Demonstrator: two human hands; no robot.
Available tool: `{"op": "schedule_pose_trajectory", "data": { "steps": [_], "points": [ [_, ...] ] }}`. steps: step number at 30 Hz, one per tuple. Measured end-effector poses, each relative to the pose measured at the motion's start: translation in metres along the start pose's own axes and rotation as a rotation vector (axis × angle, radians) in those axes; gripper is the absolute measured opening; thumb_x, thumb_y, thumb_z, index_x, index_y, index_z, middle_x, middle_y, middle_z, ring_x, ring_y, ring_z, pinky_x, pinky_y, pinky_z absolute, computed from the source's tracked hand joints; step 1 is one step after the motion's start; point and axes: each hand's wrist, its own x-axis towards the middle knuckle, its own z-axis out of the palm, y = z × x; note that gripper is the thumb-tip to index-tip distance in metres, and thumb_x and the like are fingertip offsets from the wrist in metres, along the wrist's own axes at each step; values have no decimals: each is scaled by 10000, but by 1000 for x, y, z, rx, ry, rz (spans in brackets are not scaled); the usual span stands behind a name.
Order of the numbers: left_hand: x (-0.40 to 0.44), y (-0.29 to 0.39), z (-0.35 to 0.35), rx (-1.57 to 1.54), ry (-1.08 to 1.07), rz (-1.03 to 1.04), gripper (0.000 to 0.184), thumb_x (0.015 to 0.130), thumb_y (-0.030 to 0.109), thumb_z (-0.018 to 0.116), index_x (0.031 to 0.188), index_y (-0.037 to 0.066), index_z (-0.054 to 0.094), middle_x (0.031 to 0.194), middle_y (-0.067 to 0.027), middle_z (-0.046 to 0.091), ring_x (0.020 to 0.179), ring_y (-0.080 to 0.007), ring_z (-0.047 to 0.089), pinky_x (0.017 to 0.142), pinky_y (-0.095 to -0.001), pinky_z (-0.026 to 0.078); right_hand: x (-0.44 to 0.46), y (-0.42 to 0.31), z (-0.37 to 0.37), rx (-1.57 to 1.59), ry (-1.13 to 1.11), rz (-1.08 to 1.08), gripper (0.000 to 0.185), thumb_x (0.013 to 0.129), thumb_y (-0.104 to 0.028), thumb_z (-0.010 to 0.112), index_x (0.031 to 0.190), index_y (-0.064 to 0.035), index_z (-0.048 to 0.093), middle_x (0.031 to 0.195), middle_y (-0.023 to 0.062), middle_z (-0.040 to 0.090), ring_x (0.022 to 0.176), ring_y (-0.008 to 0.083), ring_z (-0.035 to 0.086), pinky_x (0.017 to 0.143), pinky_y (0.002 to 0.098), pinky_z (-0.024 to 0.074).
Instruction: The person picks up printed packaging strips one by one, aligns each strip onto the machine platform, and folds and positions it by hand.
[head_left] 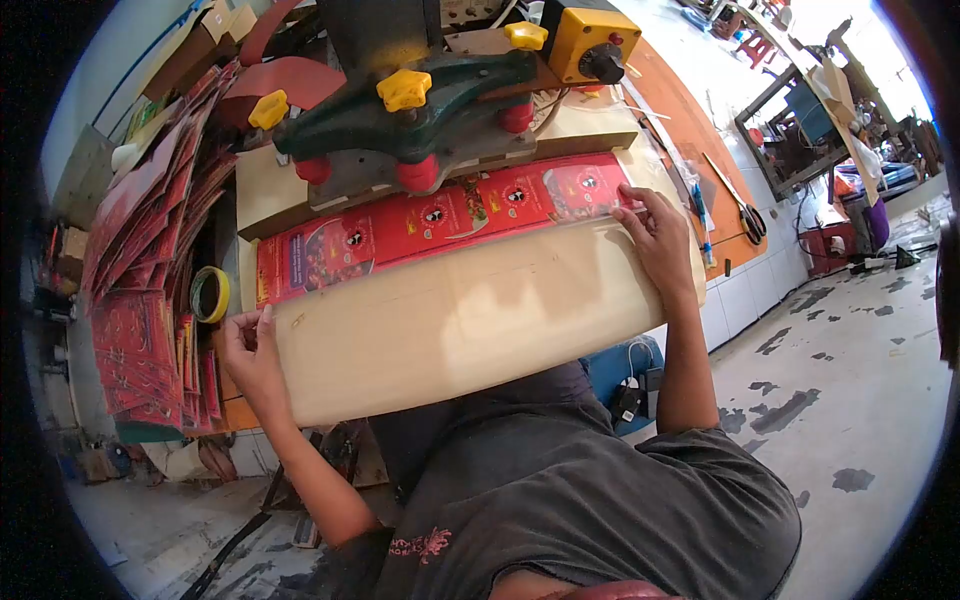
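A long red printed sheet [400,235] with food pictures and round logos lies across a beige board [470,320], its far edge against the press. My left hand [255,358] is closed at the sheet's near left corner, thumb and finger pinched together. At the sheet's right end, my right hand [655,238] is closed, with thumb and fingers on its edge. Above the sheet stands a dark green press head [410,125] with yellow knobs and red feet. The sheet's far part may be hidden below it.
Stacks of red printed sheets [135,340] rise on the left, beside a yellow tape roll [209,294]. A yellow control box [592,48] with a black dial is at the back. Scissors [748,220] and a blue pen-like cutter [701,215] lie on the right.
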Motion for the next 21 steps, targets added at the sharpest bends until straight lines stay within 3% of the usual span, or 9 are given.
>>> {"op": "schedule_pose_trajectory", "data": {
  "steps": [1, 3, 15, 21],
  "points": [
    [1, -3, 0, 17, 3, 4, 195, 990, 177, 687, 936, 5, 614, 805, -5, 584, 736, -91, 487, 709, -279, 446, -1, 0, 0, 1, -4, 2, 331, 933, -190, 753, 1218, -28, 709, 1079, 111, 740, 779, 114, 673, 712, 289, 525],
    [1, -4, 1, 37, 7, 9, 198, 989, 177, 687, 931, 4, 611, 786, -7, 581, 721, -94, 491, 700, -280, 449, -1, -3, -1, 49, -18, 23, 373, 890, -232, 776, 1204, -44, 704, 1079, 141, 723, 839, 253, 728, 794, 370, 557],
    [-2, 7, 3, 121, 27, 64, 280, 993, 227, 695, 871, -1, 587, 741, -32, 588, 700, -103, 515, 679, -296, 458, -1, -4, 0, -18, -6, 27, 457, 812, -267, 838, 1211, -82, 714, 1043, 132, 717, 865, 265, 722, 785, 390, 548],
    [-2, 2, 3, 145, -9, 31, 317, 999, 242, 691, 847, 0, 553, 720, -21, 527, 681, -109, 461, 643, -299, 426, 0, 0, 3, -25, 6, 44, 456, 810, -277, 840, 1198, -71, 718, 1025, 131, 719, 845, 262, 729, 778, 382, 551]
  ]
}}
